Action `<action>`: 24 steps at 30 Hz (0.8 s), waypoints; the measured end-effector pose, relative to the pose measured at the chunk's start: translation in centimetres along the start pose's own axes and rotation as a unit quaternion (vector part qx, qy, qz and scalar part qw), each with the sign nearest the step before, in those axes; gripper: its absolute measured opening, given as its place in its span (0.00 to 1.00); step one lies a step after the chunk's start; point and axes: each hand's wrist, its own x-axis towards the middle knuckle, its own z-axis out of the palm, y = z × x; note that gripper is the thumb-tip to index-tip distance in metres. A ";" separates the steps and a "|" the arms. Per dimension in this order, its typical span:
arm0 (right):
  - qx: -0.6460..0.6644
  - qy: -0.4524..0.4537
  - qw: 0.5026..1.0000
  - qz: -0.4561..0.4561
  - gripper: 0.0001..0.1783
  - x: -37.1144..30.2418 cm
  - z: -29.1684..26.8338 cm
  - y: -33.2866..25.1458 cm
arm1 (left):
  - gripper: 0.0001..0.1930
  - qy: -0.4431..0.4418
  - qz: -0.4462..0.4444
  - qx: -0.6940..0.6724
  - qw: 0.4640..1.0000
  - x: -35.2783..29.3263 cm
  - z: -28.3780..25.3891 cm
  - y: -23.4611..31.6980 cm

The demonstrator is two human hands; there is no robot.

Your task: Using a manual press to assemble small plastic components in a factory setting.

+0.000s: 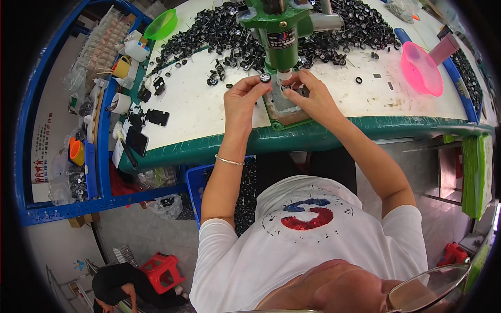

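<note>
Between the thumb and fingers of my left hand (242, 99) is a small black toy wheel (265, 77) with a silver spoked hub, its face turned up. My right hand (312, 96) is closed in a pinch just below the ram of a green bench press (282, 44). At its fingertips, over the press base (286, 110), sits another dark wheel (285, 88), partly covered by the thumb. Both hands are close together in front of the press, at the near side of the white table (198, 112).
A large heap of black wheels with thin metal axles (219, 31) spreads behind the press. A pink basket (421, 69) stands at right, a green bowl (161, 24) at far left. One loose black ring (358, 80) lies right of my hands. A blue crate (195, 190) is below the table edge.
</note>
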 end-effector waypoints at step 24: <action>0.572 -0.184 0.743 0.295 0.15 19.9 -16.4 -18.9 | 0.08 -0.056 0.060 -0.014 0.997 0.3 3.6 -0.8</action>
